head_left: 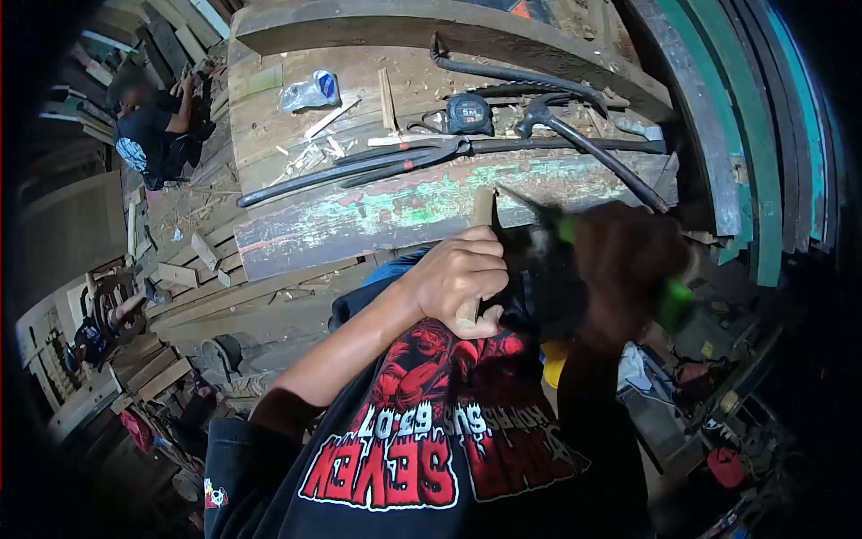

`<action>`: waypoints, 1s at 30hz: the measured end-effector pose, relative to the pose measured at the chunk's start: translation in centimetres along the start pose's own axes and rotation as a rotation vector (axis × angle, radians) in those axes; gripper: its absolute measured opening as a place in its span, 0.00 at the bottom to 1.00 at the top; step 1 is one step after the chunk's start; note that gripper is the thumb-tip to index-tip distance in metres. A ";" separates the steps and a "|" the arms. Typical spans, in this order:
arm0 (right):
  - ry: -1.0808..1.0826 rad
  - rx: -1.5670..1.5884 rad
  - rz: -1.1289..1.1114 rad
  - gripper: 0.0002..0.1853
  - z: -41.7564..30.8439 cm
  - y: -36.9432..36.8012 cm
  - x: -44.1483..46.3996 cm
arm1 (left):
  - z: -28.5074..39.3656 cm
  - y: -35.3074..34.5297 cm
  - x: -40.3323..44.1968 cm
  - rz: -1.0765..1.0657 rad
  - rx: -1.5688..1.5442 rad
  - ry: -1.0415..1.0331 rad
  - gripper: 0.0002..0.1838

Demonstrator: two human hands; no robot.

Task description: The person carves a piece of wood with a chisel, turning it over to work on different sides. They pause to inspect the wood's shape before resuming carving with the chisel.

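My left hand (462,274) is closed around a short wooden stick (483,208). One end rises above the fist near the painted board, and the other shows below my fingers. My right hand (628,260), dark and blurred, grips a dark tool with green parts (566,230). Its thin pointed end reaches toward the stick's upper end; whether they touch I cannot tell. Blur hides the tool's exact kind. In front of both hands lies a board with worn green paint (386,211).
Beyond the board lie long-handled pincers (404,162), a tape measure (469,115), a hammer (593,148), a bent metal bar (521,74) and a crumpled plastic packet (310,92) among wood shavings. Painted planks (754,135) stand at right. Another person (153,126) sits at far left.
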State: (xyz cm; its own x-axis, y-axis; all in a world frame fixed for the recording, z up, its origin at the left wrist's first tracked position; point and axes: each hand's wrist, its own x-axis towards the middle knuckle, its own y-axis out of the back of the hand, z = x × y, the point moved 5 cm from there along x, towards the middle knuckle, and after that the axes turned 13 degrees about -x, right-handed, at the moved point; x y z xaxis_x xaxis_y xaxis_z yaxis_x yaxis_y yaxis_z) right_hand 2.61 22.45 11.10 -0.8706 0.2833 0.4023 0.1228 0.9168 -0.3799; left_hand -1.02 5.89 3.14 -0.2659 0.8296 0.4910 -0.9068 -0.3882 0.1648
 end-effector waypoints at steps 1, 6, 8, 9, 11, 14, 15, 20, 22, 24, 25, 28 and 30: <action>0.091 -0.082 -0.093 0.14 -2.4 -0.4 0.9 | 0.2 0.2 0.0 0.016 -0.003 -0.014 0.17; 0.235 -0.722 -0.205 0.11 4.3 0.6 -2.0 | 0.5 0.2 0.4 0.058 -0.005 -0.062 0.16; 0.137 -0.497 -0.091 0.11 3.4 1.0 -1.5 | 0.5 0.2 0.1 0.039 -0.004 -0.043 0.15; 0.083 -0.303 -0.016 0.12 1.6 1.0 -0.8 | 0.4 0.2 0.1 0.027 -0.005 -0.032 0.16; 0.047 -0.187 -0.026 0.13 -0.3 0.9 -0.2 | 0.0 0.0 -0.3 0.013 -0.010 -0.011 0.16; 0.072 -0.185 -0.102 0.13 1.5 -0.4 0.3 | 0.2 -0.3 0.2 -0.032 0.002 -0.022 0.15; 0.081 -0.186 -0.127 0.14 2.0 -0.7 0.4 | 0.2 -0.4 0.2 -0.065 0.009 0.002 0.15; 0.045 -0.215 -0.148 0.15 -0.4 -1.0 1.0 | 0.0 -0.8 1.0 -0.124 0.025 -0.013 0.15; 0.098 -0.093 -0.212 0.15 -1.8 -0.8 1.2 | 0.0 -0.8 0.8 -0.151 0.038 0.001 0.15; 0.084 -0.060 -0.274 0.15 -1.5 -1.0 0.9 | -0.2 -0.8 0.8 -0.148 0.017 -0.013 0.16; 0.059 -0.169 -0.268 0.15 -0.1 -1.1 0.2 | -0.4 -0.9 0.8 -0.141 0.013 -0.031 0.16; -0.065 -0.558 -0.186 0.13 4.6 1.0 -1.7 | -0.3 -1.2 1.2 -0.139 0.005 -0.038 0.16; -0.040 -0.452 -0.199 0.12 2.5 1.3 -0.7 | -0.6 -1.1 1.1 -0.127 0.013 -0.007 0.16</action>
State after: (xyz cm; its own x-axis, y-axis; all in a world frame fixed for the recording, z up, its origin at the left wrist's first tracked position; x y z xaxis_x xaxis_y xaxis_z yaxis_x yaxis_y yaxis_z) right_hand 2.22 22.72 8.22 -0.9147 0.0878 0.3944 0.1394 0.9847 0.1041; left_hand -0.53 7.48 3.04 -0.1468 0.8695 0.4715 -0.9287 -0.2853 0.2370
